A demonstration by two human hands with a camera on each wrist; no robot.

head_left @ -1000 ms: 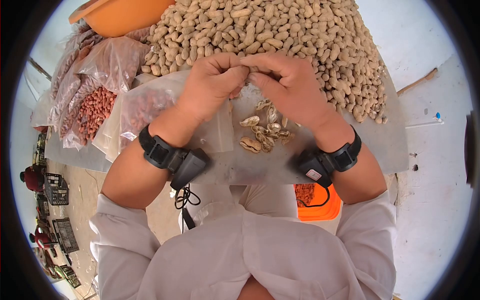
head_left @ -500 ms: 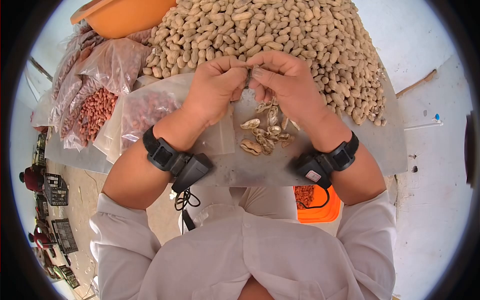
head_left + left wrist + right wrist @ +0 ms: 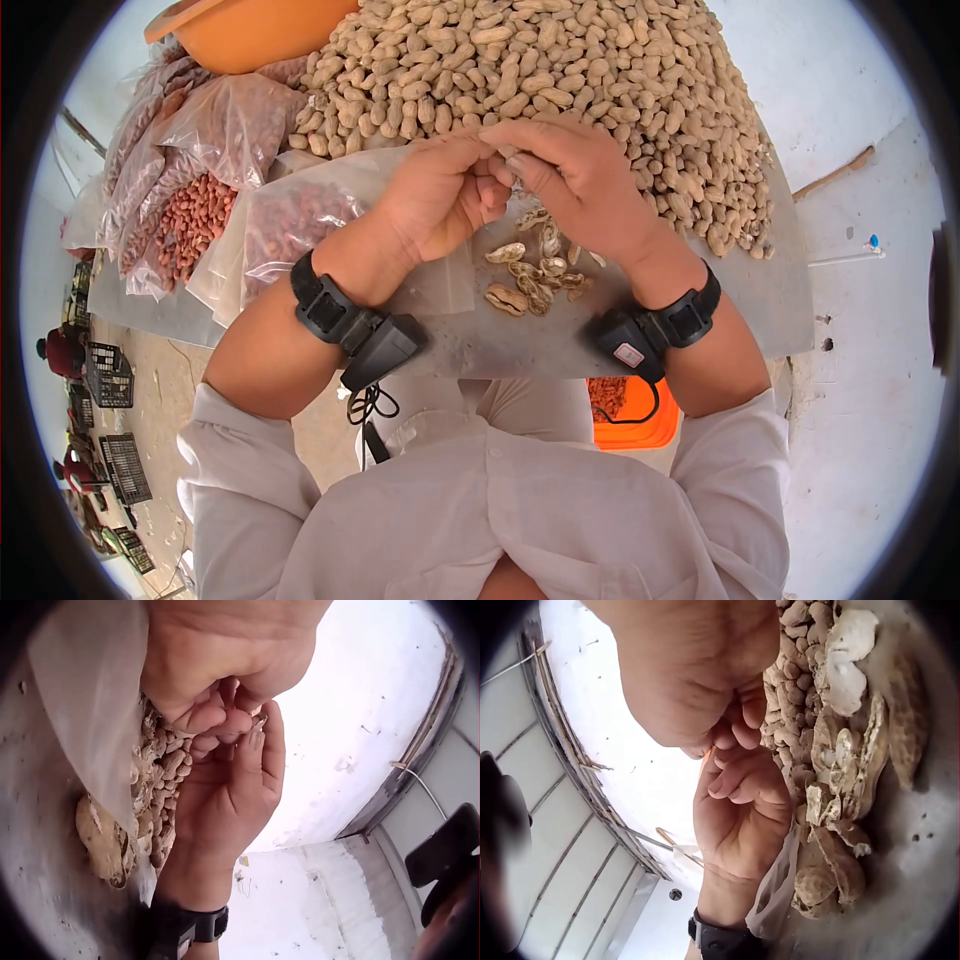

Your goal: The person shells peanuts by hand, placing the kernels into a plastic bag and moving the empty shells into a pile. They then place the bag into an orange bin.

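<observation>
Both hands meet in front of the peanut heap (image 3: 520, 70), working on a small peanut (image 3: 508, 153) mostly hidden by the fingers. My right hand (image 3: 585, 185) pinches it between thumb and forefinger; a pale bit of it shows at the fingertips in the left wrist view. My left hand (image 3: 435, 195) has its fingers curled, their tips against the peanut and the right fingertips. Its palm is turned partly upward in the head view. Below the hands, split peanut shells (image 3: 540, 268) lie in a small pile on the grey tabletop (image 3: 440, 345).
Clear plastic bags (image 3: 225, 120) of red peanut kernels (image 3: 197, 225) lie at the left, one flat bag (image 3: 300, 225) under the left forearm. An orange basin (image 3: 250, 40) stands behind them. Below the table edge sits an orange container (image 3: 640, 433) with reddish contents.
The left hand has turned from a knuckles-up pinch to a more open palm with curled fingers. Both hands have come slightly lower. The shell pile looks the same.
</observation>
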